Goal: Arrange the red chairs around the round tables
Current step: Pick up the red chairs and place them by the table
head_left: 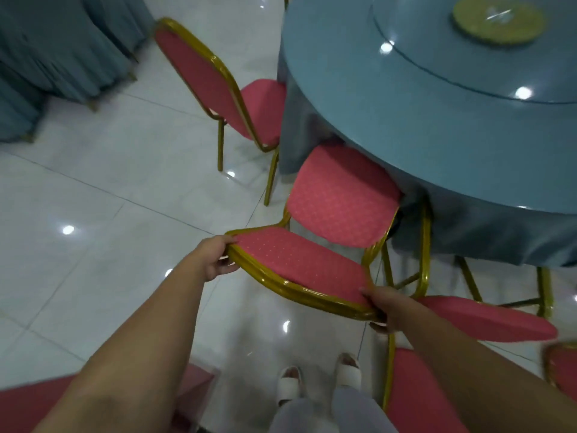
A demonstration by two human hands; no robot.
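A red chair with a gold frame (312,260) stands in front of me, its seat partly under the round table (437,120) draped in blue-grey cloth. My left hand (215,257) grips the left corner of the chair's backrest top. My right hand (387,307) grips the right corner of the same backrest. A second red chair (218,89) stands to the left at the table, its seat tucked against the cloth. Another red chair (487,320) sits to the right, its seat beside my right wrist.
A glass turntable with a yellow-green disc (496,20) lies on the table. More cloth-draped furniture (56,48) fills the far left. Red chair parts (418,395) crowd the bottom right and red upholstery (28,407) the bottom left. White glossy floor tiles (109,198) stretch to the left.
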